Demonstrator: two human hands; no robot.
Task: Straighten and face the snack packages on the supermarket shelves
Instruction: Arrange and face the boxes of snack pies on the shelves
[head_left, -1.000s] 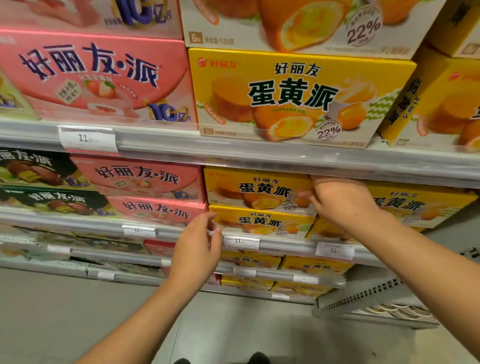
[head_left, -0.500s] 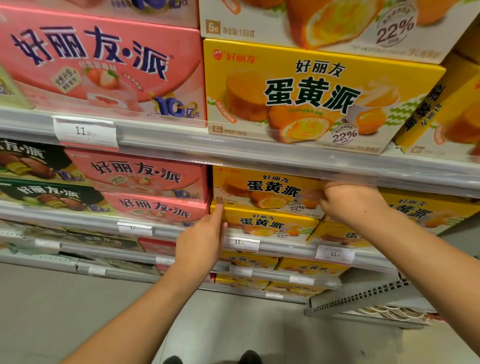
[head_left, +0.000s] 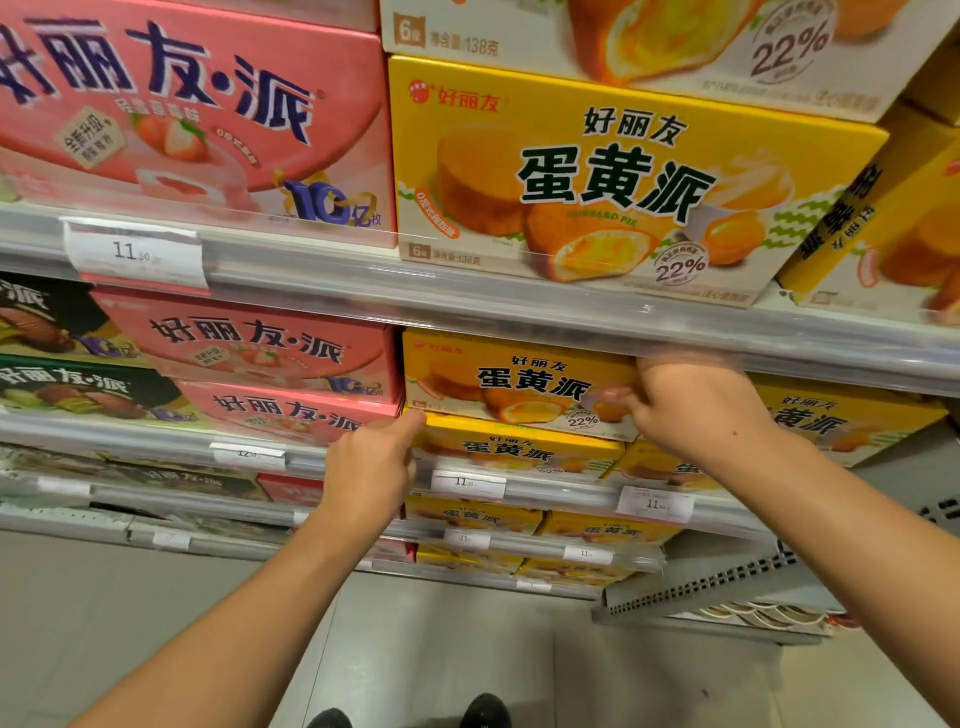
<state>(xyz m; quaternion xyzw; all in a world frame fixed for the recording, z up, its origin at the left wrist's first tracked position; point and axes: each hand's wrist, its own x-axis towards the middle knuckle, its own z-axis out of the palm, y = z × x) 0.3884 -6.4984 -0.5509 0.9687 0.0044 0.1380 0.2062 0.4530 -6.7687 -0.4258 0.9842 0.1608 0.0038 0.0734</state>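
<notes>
On the second shelf (head_left: 519, 499) down, behind its clear front rail, two yellow egg-yolk pie boxes lie stacked. The right hand (head_left: 696, 410) reaches in just under the lip of the shelf above, fingers curled over the right end of the upper yellow box (head_left: 514, 382), thumb on its front face; the hand is blurred, so how tightly it grips cannot be told. The left hand (head_left: 371, 467) is held edge-on with fingers straight and together, its fingertips touching the front left corner of the lower yellow box (head_left: 509, 447), at the seam with the stacked pink strawberry pie boxes (head_left: 270, 364) just beside. The hands are apart, one at each end of the stack. Little room shows between the upper yellow box and the shelf edge overhead. To the right another yellow box (head_left: 841, 415) sits near, angled off. Price tags (head_left: 467, 484) line the rail. Below, grey floor (head_left: 467, 649) lies open before the shelves.
</notes>
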